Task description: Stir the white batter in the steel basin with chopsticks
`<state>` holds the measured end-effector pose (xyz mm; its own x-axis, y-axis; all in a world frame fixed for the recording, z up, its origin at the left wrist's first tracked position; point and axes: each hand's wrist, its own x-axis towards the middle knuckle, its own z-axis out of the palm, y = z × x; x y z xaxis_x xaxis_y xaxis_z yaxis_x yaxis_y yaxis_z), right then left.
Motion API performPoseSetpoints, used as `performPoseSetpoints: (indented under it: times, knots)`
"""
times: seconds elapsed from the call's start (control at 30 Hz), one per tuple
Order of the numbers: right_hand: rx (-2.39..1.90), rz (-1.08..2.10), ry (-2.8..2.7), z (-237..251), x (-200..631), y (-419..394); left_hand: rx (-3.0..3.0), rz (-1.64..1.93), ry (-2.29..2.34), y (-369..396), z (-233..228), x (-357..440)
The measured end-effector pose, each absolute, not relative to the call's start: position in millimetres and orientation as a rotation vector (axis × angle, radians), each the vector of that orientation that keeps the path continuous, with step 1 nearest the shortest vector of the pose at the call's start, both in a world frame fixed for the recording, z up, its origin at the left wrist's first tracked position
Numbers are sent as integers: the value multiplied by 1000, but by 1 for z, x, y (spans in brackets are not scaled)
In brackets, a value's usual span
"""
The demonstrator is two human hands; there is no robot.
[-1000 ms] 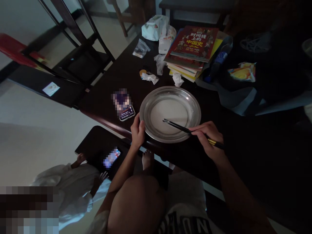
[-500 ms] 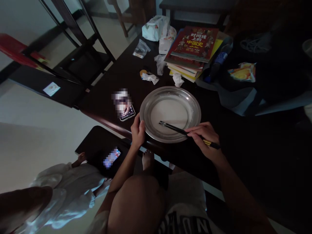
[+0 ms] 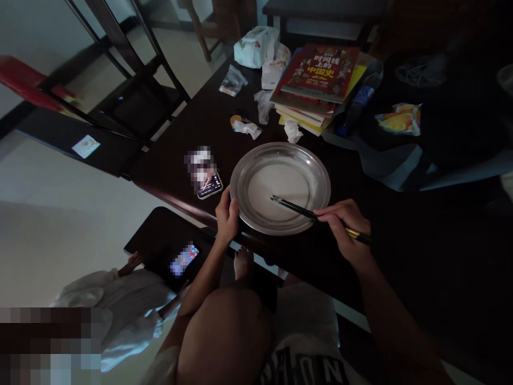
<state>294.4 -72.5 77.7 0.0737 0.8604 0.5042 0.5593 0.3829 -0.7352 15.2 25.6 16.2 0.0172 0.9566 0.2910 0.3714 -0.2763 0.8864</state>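
Observation:
A round metal plate [image 3: 240, 206] with a wide shiny rim lies near the table's front edge, its middle covered by a pale whitish layer. My left hand [image 3: 227, 216] grips the plate's left rim, thumb on top. In my right hand [image 3: 347, 227] is a pair of black chopsticks [image 3: 294, 207] with gold bands near the thick end. Their tips are over the pale layer, close together; whether they touch it I cannot tell. Left of the plate lies a phone [image 3: 208, 184] with its screen lit.
Behind the plate are crumpled tissue [image 3: 293, 131], stacked books [image 3: 320, 75], a bottle [image 3: 360, 101], a snack packet [image 3: 399, 118] and tissue packs [image 3: 256, 47]. At lower left, a person in a pale top [image 3: 128, 310] sits by a stool [image 3: 154, 235] bearing another lit phone [image 3: 184, 260].
My right hand has drawn slightly to the right, and the chopstick tips have moved right over the plate. My left hand and the plate have stayed put.

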Motion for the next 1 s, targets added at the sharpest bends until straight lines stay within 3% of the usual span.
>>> performPoseSetpoints:
  times: [1.0]
  knots:
    - [-1303, 362, -1606, 77, 295, -73, 1700, 1248, 1348, 26, 16, 15]
